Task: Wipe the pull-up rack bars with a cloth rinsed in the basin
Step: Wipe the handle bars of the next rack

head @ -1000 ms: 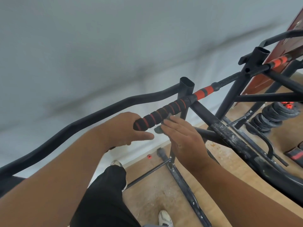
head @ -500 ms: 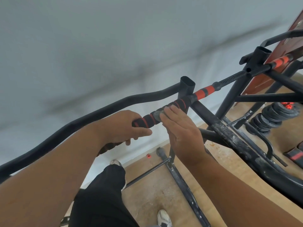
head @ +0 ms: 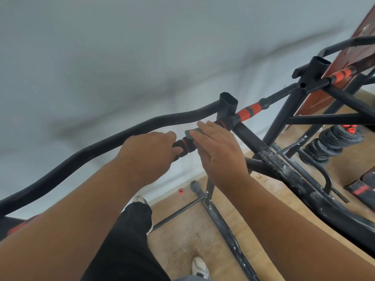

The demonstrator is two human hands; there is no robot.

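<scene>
Wiping step: your left hand (head: 150, 153) grips the black-and-orange ribbed foam handle (head: 185, 146); your right hand (head: 220, 153), fingers straight, presses the small grey cloth (head: 191, 133) onto it. Next, slide toward the upright.

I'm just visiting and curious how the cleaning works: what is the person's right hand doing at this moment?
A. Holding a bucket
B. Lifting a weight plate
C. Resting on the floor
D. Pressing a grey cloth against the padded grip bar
D: the right hand lies with straight fingers over the grey cloth on the grip bar, which the left hand grips beside it.
</scene>
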